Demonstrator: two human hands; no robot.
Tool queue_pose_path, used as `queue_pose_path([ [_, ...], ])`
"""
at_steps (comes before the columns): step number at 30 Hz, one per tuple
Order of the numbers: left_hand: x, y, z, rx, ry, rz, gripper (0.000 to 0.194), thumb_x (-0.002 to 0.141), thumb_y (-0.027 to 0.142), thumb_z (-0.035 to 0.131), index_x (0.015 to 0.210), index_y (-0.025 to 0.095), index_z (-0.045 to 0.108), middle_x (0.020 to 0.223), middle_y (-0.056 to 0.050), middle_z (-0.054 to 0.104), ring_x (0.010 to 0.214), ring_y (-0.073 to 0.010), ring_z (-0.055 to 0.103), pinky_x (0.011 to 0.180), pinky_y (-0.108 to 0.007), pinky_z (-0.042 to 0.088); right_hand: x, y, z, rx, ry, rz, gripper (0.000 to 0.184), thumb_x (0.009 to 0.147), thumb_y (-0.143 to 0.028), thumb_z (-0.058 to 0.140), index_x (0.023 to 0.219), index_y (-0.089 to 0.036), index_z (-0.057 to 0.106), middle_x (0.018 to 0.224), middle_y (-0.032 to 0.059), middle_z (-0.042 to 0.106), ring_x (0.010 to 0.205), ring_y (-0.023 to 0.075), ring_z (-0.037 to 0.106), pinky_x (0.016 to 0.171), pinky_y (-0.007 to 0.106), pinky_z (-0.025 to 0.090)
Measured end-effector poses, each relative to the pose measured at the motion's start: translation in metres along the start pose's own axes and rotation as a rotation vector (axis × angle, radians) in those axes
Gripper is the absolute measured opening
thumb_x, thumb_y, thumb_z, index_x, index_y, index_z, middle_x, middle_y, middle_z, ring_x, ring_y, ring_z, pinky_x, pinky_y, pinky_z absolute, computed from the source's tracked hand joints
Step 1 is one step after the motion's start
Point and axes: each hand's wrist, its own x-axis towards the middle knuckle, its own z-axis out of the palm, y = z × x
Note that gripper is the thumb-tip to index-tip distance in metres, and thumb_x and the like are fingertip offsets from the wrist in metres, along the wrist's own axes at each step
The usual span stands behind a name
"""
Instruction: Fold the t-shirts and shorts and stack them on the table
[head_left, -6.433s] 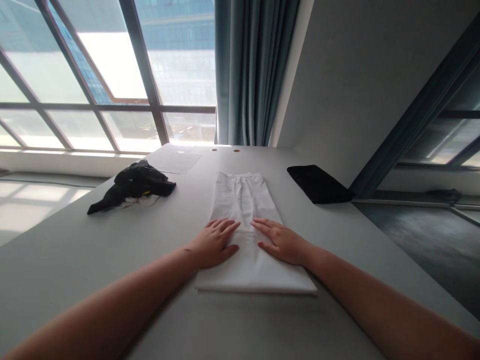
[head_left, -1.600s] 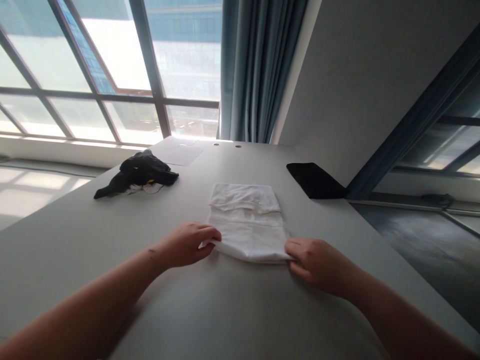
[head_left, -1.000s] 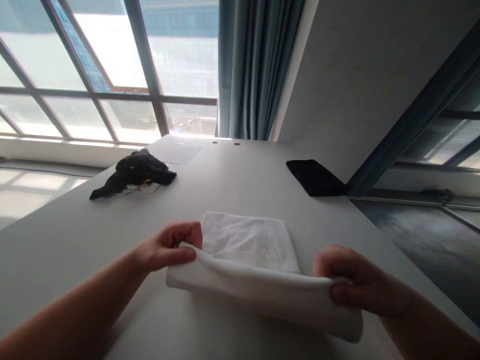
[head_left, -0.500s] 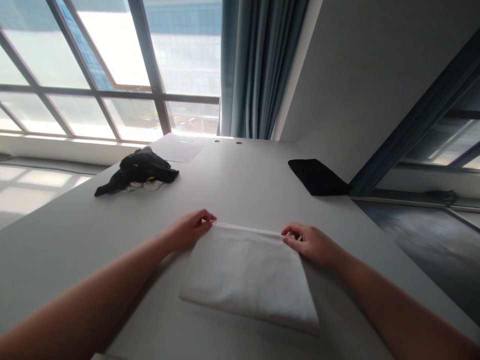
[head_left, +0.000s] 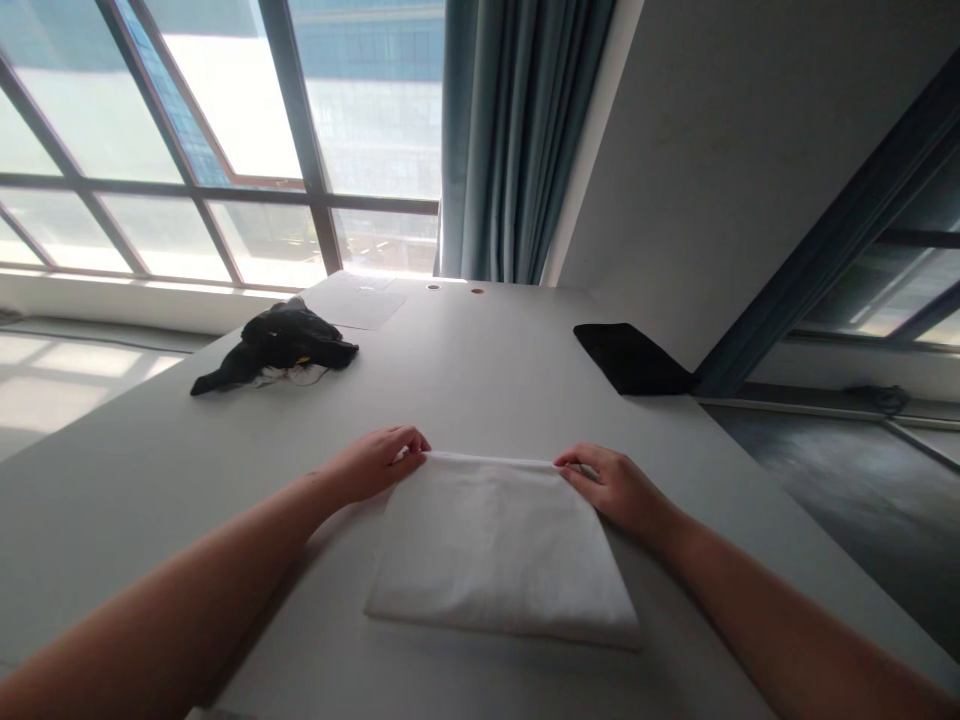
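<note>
A white garment (head_left: 499,545) lies folded into a flat rectangle on the grey table (head_left: 465,350) in front of me. My left hand (head_left: 379,462) pinches its far left corner with curled fingers. My right hand (head_left: 611,482) pinches the far right corner in the same way. Both forearms reach in from the near edge on either side of the cloth.
A crumpled black garment (head_left: 281,345) lies at the far left of the table. A folded black cloth (head_left: 630,357) sits at the far right by the wall. Large windows and a blue-grey curtain (head_left: 510,140) stand behind the table. The table's right edge drops to a dark floor.
The long white garment was folded in half, lifted and turned over toward me. It now lies flat, and my hands have eased it slightly nearer at its far corners.
</note>
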Motion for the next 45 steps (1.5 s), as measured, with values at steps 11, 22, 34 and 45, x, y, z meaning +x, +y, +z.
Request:
queue_pose_path([
  [11,0.005,-0.006,0.012,0.082,0.090,-0.154,0.026,0.096,0.048,0.046,0.092,0.024,0.055,0.087,-0.002,0.070,0.071,-0.0185,0.057,0.067,-0.030,0.038,0.000,-0.003,-0.001,-0.011,0.064,0.029,0.028,0.095,-0.041,0.056,0.095,-0.019,0.074,0.091,0.0065,0.075,0.081,0.0198,0.068,0.078,0.031,0.052],
  [22,0.016,-0.010,0.019,0.063,0.114,-0.175,0.023,0.096,0.043,0.048,0.088,0.023,0.055,0.077,0.000,0.064,0.070,-0.0185,0.054,0.065,-0.030,0.038,0.001,-0.012,0.005,-0.180,0.125,-0.154,0.027,0.098,-0.027,0.048,0.103,-0.018,0.073,0.112,0.0142,0.071,0.107,0.0273,0.068,0.101,0.046,0.054],
  [34,-0.018,0.076,0.020,0.196,0.127,0.258,0.034,0.108,0.036,0.039,0.115,0.023,0.071,0.125,-0.010,0.074,0.116,-0.0248,0.067,0.109,-0.044,0.045,-0.026,-0.079,0.044,-0.252,-0.333,-0.271,0.062,0.104,-0.045,0.050,0.160,-0.020,0.047,0.166,0.0120,0.038,0.156,0.0301,0.035,0.130,0.055,0.024],
  [45,-0.016,0.061,0.057,0.256,-0.155,0.223,0.065,0.110,0.056,0.030,0.166,0.022,0.034,0.172,-0.010,0.025,0.160,-0.0285,0.022,0.132,-0.050,0.017,-0.018,-0.044,0.049,-0.397,-0.254,-0.150,0.073,0.105,-0.053,0.044,0.165,-0.013,0.036,0.169,0.0144,0.029,0.158,0.0309,0.030,0.131,0.053,0.026],
])
